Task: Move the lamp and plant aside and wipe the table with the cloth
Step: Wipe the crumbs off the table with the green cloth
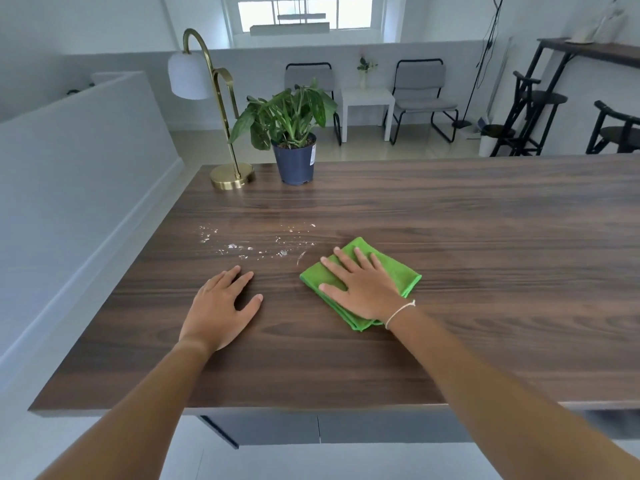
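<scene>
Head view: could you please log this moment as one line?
right hand flat on green cloth | left hand on table | droplets unwiped

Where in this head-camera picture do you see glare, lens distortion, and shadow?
Head view: the window is blown out white; the wide lens bends the table edges and spreads the forearms; soft daylight leaves only faint shadow under the left hand and the plant.

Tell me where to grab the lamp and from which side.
Grip the lamp low on its brass stem, just above the round base. Come from the near left with the left hand, since the plant crowds its right side and the white shade hangs top-heavy on the left.
</scene>
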